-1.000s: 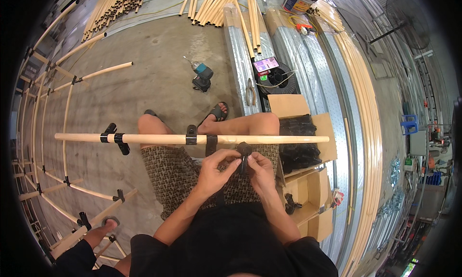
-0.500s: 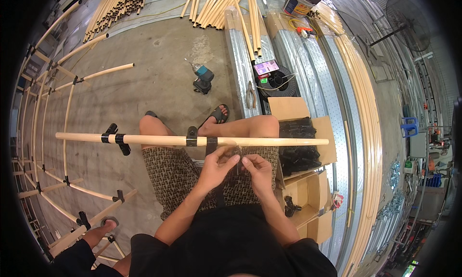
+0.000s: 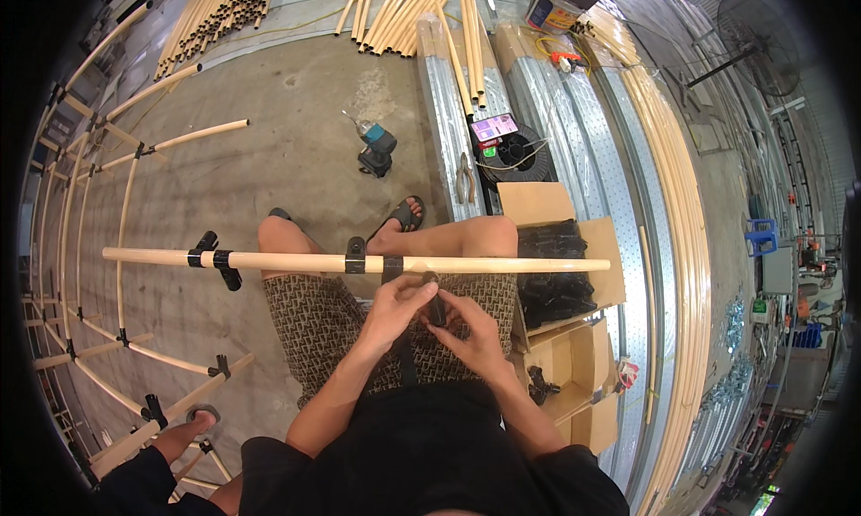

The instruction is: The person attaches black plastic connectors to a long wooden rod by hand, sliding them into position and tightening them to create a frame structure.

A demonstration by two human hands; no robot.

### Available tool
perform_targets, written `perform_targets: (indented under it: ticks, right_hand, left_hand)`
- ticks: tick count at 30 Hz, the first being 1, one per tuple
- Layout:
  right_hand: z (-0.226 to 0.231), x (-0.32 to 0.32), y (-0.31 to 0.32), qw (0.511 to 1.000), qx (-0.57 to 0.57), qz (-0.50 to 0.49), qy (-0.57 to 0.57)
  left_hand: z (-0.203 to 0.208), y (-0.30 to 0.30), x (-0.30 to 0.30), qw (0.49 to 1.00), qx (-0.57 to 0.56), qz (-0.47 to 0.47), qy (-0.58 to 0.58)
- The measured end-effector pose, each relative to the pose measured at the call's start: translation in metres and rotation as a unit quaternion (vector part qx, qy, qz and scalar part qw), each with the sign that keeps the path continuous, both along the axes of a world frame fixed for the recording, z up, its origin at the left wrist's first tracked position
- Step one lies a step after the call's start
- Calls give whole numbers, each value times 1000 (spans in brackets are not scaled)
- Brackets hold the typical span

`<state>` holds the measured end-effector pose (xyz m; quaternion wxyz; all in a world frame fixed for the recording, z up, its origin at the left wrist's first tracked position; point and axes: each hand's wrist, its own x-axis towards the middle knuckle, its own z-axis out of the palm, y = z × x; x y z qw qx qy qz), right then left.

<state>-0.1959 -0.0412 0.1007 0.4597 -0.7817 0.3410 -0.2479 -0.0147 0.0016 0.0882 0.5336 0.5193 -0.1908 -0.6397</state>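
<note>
1. A framework of cream pipes (image 3: 202, 133) with black joints stood along the left of the frame, well apart from the working hands.

2. One long cream pipe (image 3: 511, 266) spanned the centre of the frame across the person's bent legs, apparently laid there so the lap bore its weight and both hands were free. Black clamps (image 3: 356, 255) ringed it left of centre.

3. An open carton (image 3: 606, 247) of black fittings (image 3: 556, 274) sat right of centre, beside the right leg, probably placed for easy reach.

4. A teal and black power drill (image 3: 380, 141) lay on the concrete floor at upper centre, untouched.

5. The left hand (image 3: 396, 306) angled in from lower centre, palm turned inward, its fingers narrowed in a pinch at the upper end of a small black piece (image 3: 437, 312). The right hand (image 3: 473, 337) faced it, wrist bent inward, thumb and curled fingers closed about the lower end.

6. The piece itself stood slightly tilted just below the pipe, above the lap, seemingly gripped at both ends for fine control. Its exact shape was partly hidden.
</note>
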Motion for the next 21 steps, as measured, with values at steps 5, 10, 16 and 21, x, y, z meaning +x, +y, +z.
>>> perform_targets:
  ticks: [5, 10, 16, 21]
  right_hand:
    - [-6, 2, 2, 995, 53, -81, -23]
    - [-6, -3, -3, 921, 343, -141, -119]
    - [2, -3, -5, 918, 367, -133, -76]
    - [-4, -9, -14, 973, 199, -91, -80]
  left_hand:
    - [4, 2, 10, 977, -9, -45, -209]
    - [41, 11, 10, 899, -169, -99, -391]
    - [18, 10, 11, 863, -168, -194, -435]
    - [18, 11, 9, 908, -150, -159, -358]
